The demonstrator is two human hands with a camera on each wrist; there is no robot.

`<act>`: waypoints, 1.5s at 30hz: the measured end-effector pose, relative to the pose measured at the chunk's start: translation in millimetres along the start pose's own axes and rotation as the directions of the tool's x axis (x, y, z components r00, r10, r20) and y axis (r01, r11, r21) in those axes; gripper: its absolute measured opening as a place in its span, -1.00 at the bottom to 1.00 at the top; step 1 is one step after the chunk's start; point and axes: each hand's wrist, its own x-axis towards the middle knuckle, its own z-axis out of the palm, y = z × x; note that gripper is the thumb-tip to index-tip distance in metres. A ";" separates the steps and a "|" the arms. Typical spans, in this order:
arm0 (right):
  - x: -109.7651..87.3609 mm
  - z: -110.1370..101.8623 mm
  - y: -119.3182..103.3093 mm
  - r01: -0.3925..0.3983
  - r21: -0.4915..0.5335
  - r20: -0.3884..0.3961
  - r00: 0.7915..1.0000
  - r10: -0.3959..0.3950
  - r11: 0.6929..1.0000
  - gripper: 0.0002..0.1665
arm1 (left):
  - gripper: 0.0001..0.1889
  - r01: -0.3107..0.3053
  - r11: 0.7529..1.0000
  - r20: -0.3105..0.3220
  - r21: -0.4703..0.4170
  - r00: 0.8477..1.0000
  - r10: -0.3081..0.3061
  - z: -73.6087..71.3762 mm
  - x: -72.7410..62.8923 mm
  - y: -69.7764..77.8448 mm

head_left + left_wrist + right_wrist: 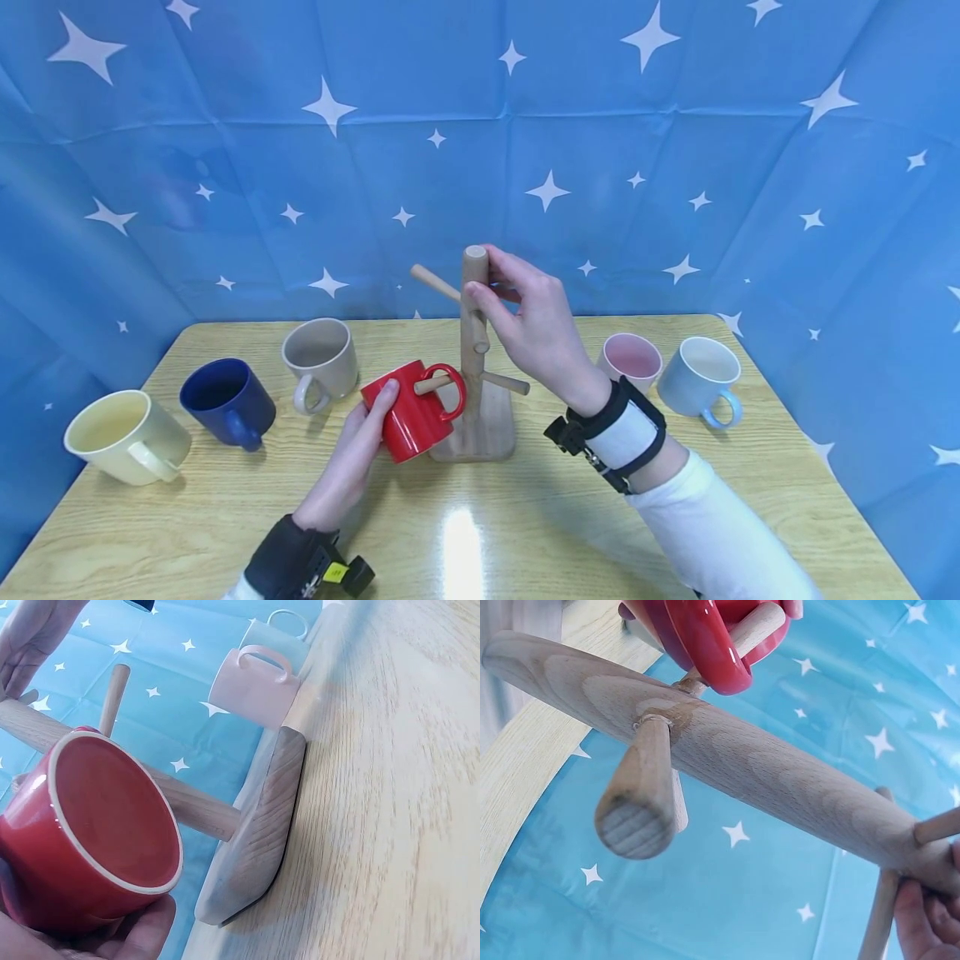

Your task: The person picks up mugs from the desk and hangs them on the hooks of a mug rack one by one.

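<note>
My left hand [356, 450] grips a red mug [408, 427] by its body, thumb on the near side, with the mug tilted. Its handle [705, 645] loops around a lower left peg [759, 631] of a wooden mug tree. The peg's tip pokes out through the loop. My right hand [536, 325] pinches the top of the tree's post [473, 362] between thumb and fingers. The left wrist view shows the mug's round bottom [116, 814] facing the camera, with the tree's base [259, 832] flat on the table.
Left of the tree stand a cream mug [127, 454], a dark blue mug [247, 404] and a grey mug [337, 367]. To the right are a pink mug [630, 360] and a light blue mug [690, 387]. A blue star-patterned cloth [450, 183] hangs behind the table [570, 517].
</note>
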 end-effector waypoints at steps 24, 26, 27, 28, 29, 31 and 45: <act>-1.2 0.7 2.2 0.008 0.005 -0.005 1.000 -0.008 1.000 -0.54 | -0.29 0.007 1.000 -0.008 0.007 1.000 -0.007 7.5 5.2 -5.1; -1.2 0.8 2.3 0.010 0.003 -0.006 1.000 -0.010 1.000 -0.54 | -0.29 0.003 1.000 -0.010 0.002 1.000 -0.003 8.2 5.9 -5.4; -1.2 0.9 2.5 0.011 0.002 -0.007 1.000 -0.011 1.000 -0.54 | -0.30 0.001 1.000 -0.012 0.001 1.000 -0.001 8.5 6.3 -5.6; -1.2 0.9 2.5 0.011 0.000 -0.008 1.000 -0.011 1.000 -0.54 | -0.30 -0.001 1.000 -0.014 0.000 1.000 0.001 8.9 6.8 -5.8; -1.2 0.8 2.5 0.012 0.000 -0.008 1.000 -0.012 1.000 -0.54 | -0.30 -0.004 1.000 -0.016 -0.001 1.000 0.004 9.3 7.3 -5.9; -1.1 0.8 2.4 0.013 -0.002 -0.008 1.000 -0.013 1.000 -0.54 | -0.31 -0.002 1.000 -0.020 -0.004 1.000 0.002 10.2 8.0 -6.0; -1.4 1.1 1.7 0.003 -0.001 -0.008 1.000 -0.003 1.000 -0.54 | -0.26 0.003 0.999 -0.018 -0.040 1.000 -0.004 17.8 16.5 -5.7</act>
